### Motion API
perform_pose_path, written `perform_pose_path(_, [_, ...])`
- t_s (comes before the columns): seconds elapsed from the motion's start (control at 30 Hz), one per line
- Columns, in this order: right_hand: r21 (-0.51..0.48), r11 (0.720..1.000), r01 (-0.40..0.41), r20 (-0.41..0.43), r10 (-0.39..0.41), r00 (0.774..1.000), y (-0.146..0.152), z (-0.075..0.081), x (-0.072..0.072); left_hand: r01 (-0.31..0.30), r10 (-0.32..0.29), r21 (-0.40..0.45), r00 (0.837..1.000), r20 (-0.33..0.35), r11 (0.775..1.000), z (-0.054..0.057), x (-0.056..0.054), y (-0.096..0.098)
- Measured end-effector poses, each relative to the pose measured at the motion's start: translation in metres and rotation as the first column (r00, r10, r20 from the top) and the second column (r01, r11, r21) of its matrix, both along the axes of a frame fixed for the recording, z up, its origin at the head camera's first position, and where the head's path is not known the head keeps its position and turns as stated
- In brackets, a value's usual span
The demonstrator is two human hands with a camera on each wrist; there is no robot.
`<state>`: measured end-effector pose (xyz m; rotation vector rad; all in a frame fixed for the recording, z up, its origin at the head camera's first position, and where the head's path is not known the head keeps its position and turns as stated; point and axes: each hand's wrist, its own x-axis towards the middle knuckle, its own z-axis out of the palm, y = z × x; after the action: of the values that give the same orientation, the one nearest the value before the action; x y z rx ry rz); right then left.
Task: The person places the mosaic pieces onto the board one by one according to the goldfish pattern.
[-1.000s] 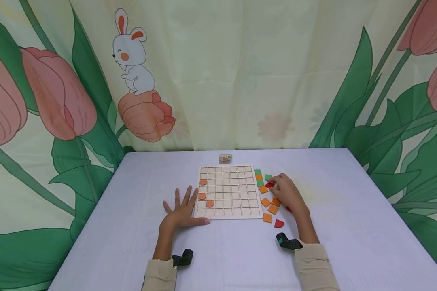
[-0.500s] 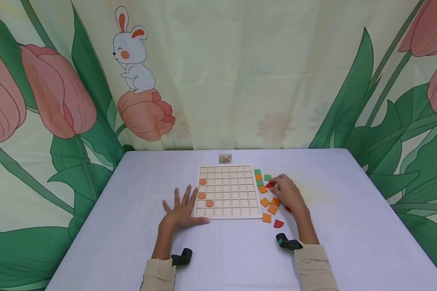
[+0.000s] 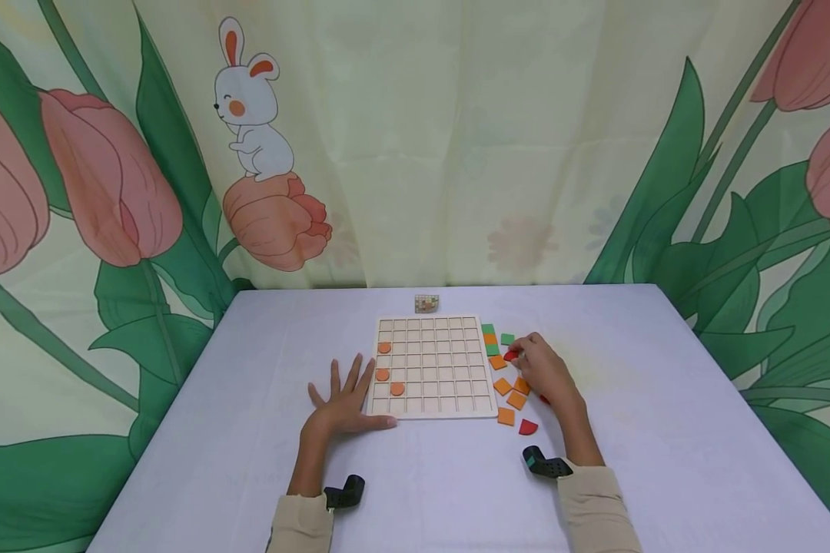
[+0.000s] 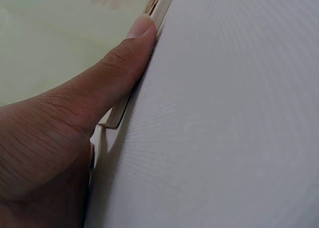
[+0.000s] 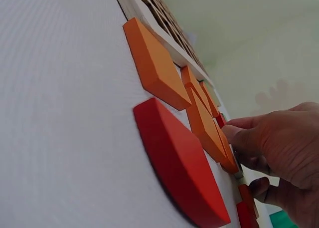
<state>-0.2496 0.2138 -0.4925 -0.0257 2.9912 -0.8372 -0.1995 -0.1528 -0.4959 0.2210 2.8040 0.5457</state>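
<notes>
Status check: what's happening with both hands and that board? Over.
Left hand spread at near-left corner of board. Right hand at a red piece, grip unclear. Three orange discs on board. Orange squares crowd close by.

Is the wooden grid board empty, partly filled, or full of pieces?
Partly filled: on the wooden grid board, three orange discs lie towards its left edge in the head view, and the rest looks bare.

Pale gridded board (image 3: 437, 367), flat, three orange discs (image 3: 397, 389) in its left-side cells; red piece (image 3: 510, 356), partly hidden, beyond its right edge.
</notes>
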Motion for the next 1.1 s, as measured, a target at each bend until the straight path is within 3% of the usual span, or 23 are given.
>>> perform_pose_path(0.47, [-0.018, 0.999, -0.030, -0.050, 0.029, 0.998, 0.000, 0.001, 0.001, 0.003, -0.002, -0.008, 1.000, 0.008, 1.000, 0.001, 0.002, -0.001])
perform_pose_path(0.8, [-0.055, 0.991, -0.118, -0.092, 0.113, 0.989, -0.022, 0.008, -0.006, -0.001, 0.001, -0.017, 1.000, 0.011, 1.000, 0.000, -0.001, -0.001])
perform_pose_path(1.1, [-0.038, 0.967, -0.251, -0.166, 0.242, 0.956, -0.047, 0.009, -0.012, -0.001, 0.001, -0.019, 1.000, 0.005, 1.000, 0.003, 0.002, 0.000])
